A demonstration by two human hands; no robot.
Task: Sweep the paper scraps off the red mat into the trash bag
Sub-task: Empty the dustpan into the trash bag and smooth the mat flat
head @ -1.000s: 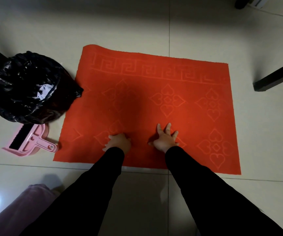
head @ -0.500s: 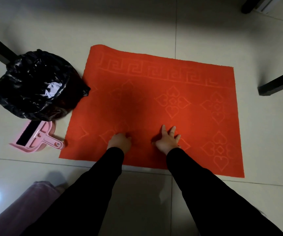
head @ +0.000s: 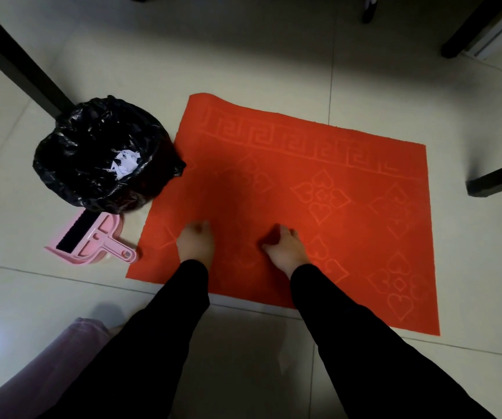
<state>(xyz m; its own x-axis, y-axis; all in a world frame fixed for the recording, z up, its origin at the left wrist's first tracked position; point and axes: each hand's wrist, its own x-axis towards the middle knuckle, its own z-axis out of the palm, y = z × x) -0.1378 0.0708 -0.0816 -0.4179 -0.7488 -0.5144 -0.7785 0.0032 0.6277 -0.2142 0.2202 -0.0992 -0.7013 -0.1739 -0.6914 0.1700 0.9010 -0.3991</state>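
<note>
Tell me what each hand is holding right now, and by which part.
Both the left hand and right hand rest curled on the red mat; whether they pinch its surface cannot be told.

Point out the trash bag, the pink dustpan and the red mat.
trash bag (head: 74,152), head view, crinkled left wall of the bag.
pink dustpan (head: 104,237), head view, middle of its pan.
red mat (head: 364,237), head view, bare patterned area right of the hands.

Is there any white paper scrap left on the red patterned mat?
No, the red patterned mat shows none; the white paper scraps lie inside the black plastic trash bag.
</note>
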